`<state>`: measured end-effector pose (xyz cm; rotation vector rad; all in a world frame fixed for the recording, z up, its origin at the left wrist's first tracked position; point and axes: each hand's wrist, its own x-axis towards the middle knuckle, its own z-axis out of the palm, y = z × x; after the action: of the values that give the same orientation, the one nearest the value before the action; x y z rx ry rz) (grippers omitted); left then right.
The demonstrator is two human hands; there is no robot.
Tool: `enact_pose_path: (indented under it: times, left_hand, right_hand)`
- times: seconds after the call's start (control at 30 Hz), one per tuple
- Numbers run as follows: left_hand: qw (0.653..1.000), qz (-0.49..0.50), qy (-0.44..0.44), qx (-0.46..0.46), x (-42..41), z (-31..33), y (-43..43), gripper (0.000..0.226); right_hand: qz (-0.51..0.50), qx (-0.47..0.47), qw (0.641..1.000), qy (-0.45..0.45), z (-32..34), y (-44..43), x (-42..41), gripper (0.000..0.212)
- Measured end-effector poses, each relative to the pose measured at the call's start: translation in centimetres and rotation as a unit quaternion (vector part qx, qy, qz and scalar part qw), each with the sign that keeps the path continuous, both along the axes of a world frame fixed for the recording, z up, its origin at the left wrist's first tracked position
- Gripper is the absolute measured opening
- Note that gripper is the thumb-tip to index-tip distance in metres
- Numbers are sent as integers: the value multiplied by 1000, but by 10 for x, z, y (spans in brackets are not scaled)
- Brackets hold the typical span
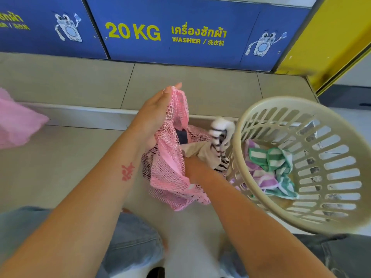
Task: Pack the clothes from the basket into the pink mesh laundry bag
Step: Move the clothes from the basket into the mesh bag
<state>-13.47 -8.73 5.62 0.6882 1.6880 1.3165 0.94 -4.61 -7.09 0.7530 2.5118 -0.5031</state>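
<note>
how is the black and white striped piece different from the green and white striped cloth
Colour: the black-and-white striped piece has dark, narrow stripes; the green-and-white striped cloth has broad green ones. Place: the first sits at the mouth of the pink mesh bag, just outside the basket; the green one lies inside the basket. Handling: the right hand is right beside the first; no hand is near the green one. Both are striped and crumpled.

open-weave pink mesh bag [168, 173]; slotted matt plastic basket [339, 177]; striped terry cloths [269, 167]

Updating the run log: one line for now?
left hand holds pink mesh bag open; right hand on clothes in its mouth; striped towels in basket
</note>
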Motion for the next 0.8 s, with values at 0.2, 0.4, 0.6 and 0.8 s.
enact_pose_path:
  times: [0.2, 0.4, 0.6, 0.8]
  left_hand:
    - [998, 57, -36, -14, 1, -15, -9, 29]
    - [993, 114, -40, -7, -1, -12, -10, 36]
    - [988, 150, -34, -21, -15, -12, -16, 34]
    - [988, 151, -31, -14, -18, -16, -12, 33]
  right_hand:
    - [-125, 112, 951, 259, 34, 27, 7, 43]
    - [-314, -51, 944, 83, 10, 49, 17, 111]
    - [-349, 34, 935, -48, -43, 36, 33, 91]
    - [-247, -16, 955, 166, -15, 21, -2, 29]
